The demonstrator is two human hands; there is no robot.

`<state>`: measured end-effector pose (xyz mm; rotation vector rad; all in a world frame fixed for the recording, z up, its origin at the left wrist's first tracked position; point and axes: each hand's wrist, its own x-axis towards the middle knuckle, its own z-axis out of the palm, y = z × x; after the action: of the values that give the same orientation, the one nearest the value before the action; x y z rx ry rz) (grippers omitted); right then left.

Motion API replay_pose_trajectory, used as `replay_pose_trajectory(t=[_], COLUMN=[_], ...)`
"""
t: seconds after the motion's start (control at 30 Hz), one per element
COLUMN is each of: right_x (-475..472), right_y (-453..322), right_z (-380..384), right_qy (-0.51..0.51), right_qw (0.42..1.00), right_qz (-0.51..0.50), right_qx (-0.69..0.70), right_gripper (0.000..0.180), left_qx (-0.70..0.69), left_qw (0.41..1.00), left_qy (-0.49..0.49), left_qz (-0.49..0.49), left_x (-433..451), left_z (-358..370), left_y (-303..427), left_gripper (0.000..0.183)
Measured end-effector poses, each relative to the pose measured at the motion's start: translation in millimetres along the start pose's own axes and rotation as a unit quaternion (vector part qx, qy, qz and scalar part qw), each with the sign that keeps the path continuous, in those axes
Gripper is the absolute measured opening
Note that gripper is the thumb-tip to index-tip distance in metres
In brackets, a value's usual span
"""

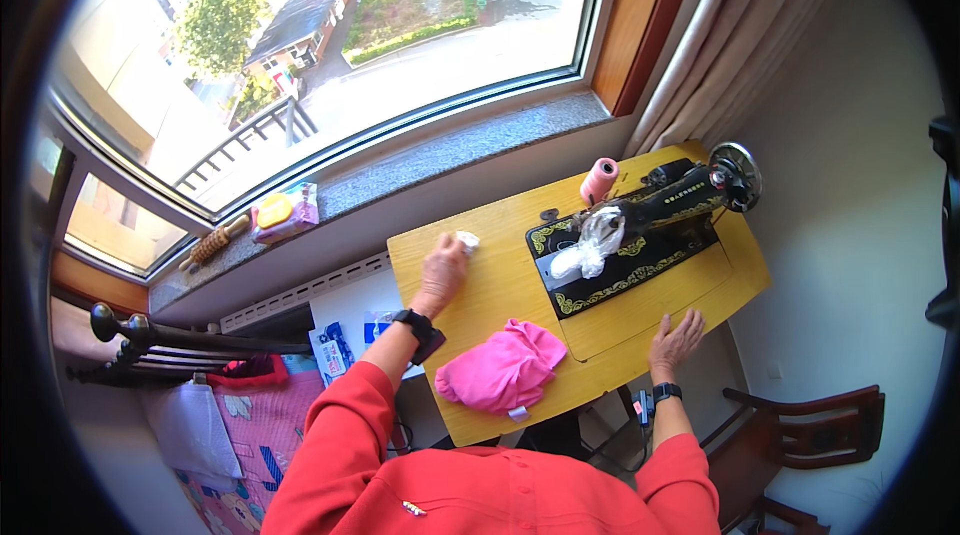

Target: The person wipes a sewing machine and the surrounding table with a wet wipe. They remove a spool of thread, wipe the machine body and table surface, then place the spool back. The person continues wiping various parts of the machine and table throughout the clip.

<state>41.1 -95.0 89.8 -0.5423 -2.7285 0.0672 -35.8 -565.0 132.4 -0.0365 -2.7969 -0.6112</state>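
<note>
My left hand [444, 270] is over the left part of the yellow wooden sewing table [495, 265], its fingers at a small crumpled white wad [468, 241] that looks like tissue or plastic. My right hand [677, 342] lies spread on the table's front edge, with nothing seen in it. Between my arms a bunched pink cloth [502, 373] with a white tag rests near the front edge. A black sewing machine [660, 201] with gold patterns stands at the right, white plastic [592, 246] bundled around its needle end. Behind it is a cone of pink thread [599, 180].
A granite windowsill [450, 145] runs behind the table, holding a wooden roller [215, 242] and a pack of wipes [286, 214]. A wooden chair [757, 452] stands at lower right. A bed with a pink cover [266, 415] and blue packets [332, 355] are at left.
</note>
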Motion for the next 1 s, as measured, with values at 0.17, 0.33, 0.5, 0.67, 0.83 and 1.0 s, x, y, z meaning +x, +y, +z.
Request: replay_pose_trajectory(t=[0.17,0.33,0.5,0.67,0.83,1.0], right_x=[0.0,-0.9,-1.7,-1.4,-1.1,-0.4], right_y=[-4.2,-8.6,-11.3,-13.3,-14.6,-14.1], right_z=[-4.7,-9.4,-14.7,-18.9,-19.5,-18.2], right_qy=[-0.005,-0.006,-0.008,-0.019,-0.026,-0.04], right_qw=[1.0,0.999,0.999,0.998,0.997,0.997], right_qz=[0.007,0.016,0.019,0.023,0.034,0.035], right_qx=[0.011,0.031,0.05,0.053,0.062,0.051], right_gripper=[0.062,0.065,0.066,0.068,0.068,0.067], left_qx=[-0.119,-0.135,-0.071,-0.069,-0.13,-0.087], left_qw=[0.982,0.981,0.987,0.982,0.968,0.97], left_qy=[-0.145,-0.108,-0.113,-0.116,-0.112,-0.155], left_qz=[0.003,0.091,0.087,0.13,0.184,0.168], left_x=[13.0,56.4,90.7,102.7,44.3,-14.2], left_z=[2.5,19.1,62.7,68.7,29.3,-33.3], left_y=[37.0,68.7,101.6,98.2,66.7,23.9], left_gripper=[0.01,0.009,0.011,0.011,0.007,0.011])
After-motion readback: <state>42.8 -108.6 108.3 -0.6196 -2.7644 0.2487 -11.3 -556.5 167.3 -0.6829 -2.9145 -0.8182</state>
